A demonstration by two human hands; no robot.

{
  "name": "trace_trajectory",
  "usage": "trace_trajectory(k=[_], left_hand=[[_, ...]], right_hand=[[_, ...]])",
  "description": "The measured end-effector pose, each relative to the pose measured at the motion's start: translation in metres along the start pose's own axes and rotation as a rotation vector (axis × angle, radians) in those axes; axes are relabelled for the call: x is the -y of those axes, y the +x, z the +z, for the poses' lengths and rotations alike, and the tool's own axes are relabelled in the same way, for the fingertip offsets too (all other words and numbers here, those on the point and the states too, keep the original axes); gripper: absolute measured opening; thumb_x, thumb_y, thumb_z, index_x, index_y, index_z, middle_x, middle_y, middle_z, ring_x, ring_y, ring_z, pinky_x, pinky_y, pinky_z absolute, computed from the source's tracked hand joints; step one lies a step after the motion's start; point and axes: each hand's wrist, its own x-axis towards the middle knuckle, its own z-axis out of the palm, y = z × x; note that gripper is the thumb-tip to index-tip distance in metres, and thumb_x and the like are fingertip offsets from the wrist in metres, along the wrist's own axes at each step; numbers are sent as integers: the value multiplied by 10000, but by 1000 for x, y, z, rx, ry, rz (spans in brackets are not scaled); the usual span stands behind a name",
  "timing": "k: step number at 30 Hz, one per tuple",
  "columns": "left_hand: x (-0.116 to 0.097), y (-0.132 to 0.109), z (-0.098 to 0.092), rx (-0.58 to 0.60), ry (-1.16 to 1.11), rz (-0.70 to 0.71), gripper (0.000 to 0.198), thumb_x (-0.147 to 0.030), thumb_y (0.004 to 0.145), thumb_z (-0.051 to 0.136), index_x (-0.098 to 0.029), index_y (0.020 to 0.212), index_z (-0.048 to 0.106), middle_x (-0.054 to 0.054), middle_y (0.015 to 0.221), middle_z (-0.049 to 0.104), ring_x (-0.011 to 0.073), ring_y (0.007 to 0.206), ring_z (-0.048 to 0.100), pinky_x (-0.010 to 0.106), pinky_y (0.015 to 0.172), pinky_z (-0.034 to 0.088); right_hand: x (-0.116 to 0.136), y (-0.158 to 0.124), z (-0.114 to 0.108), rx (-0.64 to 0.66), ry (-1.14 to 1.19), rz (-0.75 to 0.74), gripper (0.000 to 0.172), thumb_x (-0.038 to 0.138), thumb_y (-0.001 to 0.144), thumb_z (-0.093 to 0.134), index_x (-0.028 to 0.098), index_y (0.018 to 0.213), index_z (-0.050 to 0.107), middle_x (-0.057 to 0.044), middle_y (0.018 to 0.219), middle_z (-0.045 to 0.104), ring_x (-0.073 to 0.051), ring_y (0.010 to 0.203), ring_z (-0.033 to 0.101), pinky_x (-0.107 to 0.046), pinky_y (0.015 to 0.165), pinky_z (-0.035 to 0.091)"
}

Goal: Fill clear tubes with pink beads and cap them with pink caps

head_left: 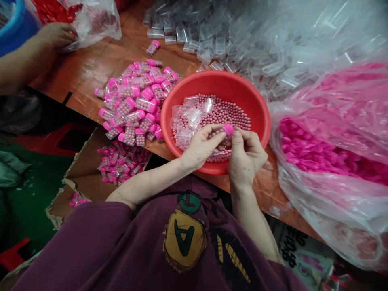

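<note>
Over a red basin [216,76] of small pink balls [233,115], both my hands meet at one small clear bottle with a pink cap [228,129]. My left hand [201,145] is closed around the bottle's body, which its fingers partly hide. The thumb and fingers of my right hand [245,151] are pinched at the capped end. Several clear empty bottles [194,115] lie on the balls at the basin's left side. Left of the basin is a heap of filled, pink-capped bottles [133,101] on the wooden table.
Clear empty bottles [218,36] are piled at the back. An open plastic bag of pink caps [318,149] stands at right. Below the table edge, a cardboard box [87,161] holds more filled bottles. At upper left, another person's hand [59,36] touches a bag with red pieces [54,12].
</note>
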Motion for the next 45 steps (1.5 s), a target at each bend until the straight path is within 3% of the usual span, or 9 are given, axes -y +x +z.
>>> trace_trajectory(k=[6,12,16,21,25,29,31,34,45], left_hand=[[-6,-3,5,-50,13,6,133,-78,1042,742,-196,1094,710,-37,866,669,80,709,554,235,684,457],[-13,0,4,-64,-30,-58,114,-64,1039,738,-171,1041,698,-40,814,647,80,678,568,248,669,442],[-15,0,1,22,-1,-54,112,-85,1000,801,-159,1048,732,-39,819,672,68,677,566,221,653,436],[-13,0,0,81,24,-113,139,-82,968,854,-142,1042,754,-18,868,715,80,740,627,227,732,513],[-8,5,-4,50,76,-13,141,-127,958,880,-152,1038,766,-11,909,744,88,784,653,225,772,529],[-1,10,-8,46,134,56,207,-169,921,923,-161,1066,774,-10,900,765,109,797,690,253,831,583],[2,12,-8,48,151,73,179,-156,928,904,-153,1057,779,-9,875,773,108,777,700,267,858,610],[5,14,-8,1,196,135,151,-114,910,895,-147,1009,785,-1,894,801,103,814,727,263,914,628],[3,10,-5,-116,187,17,185,-144,878,960,-144,966,797,10,886,811,127,835,746,286,915,638]], right_hand=[[13,-4,5,-57,-200,-217,233,401,1131,660,274,1039,832,-60,991,825,-238,931,807,-445,873,699],[6,2,-17,190,-274,-350,324,385,1154,562,268,1283,836,-119,1168,826,-279,1098,814,-505,982,712],[-4,27,-47,447,-104,-178,377,500,1065,756,297,1380,798,-92,1228,817,-266,1068,799,-496,966,721],[-18,39,-43,328,190,10,509,661,887,961,344,1207,724,-6,1022,781,-208,819,753,-380,721,686],[-9,22,-33,259,-83,-177,229,508,1120,717,292,1188,748,-66,1078,798,-252,973,778,-456,889,680],[4,12,-35,417,-491,-405,524,491,1055,730,225,1492,617,-187,1349,748,-389,1241,727,-590,996,641],[6,11,-33,423,-691,-400,586,529,999,767,195,1449,598,-206,1275,732,-412,1183,706,-575,938,626],[4,13,-23,392,-846,-404,389,493,994,711,214,1245,609,-161,1092,708,-348,1003,674,-495,845,599],[-3,18,-15,430,-876,-513,375,576,995,679,206,1042,640,-141,972,691,-302,866,655,-417,726,521]])
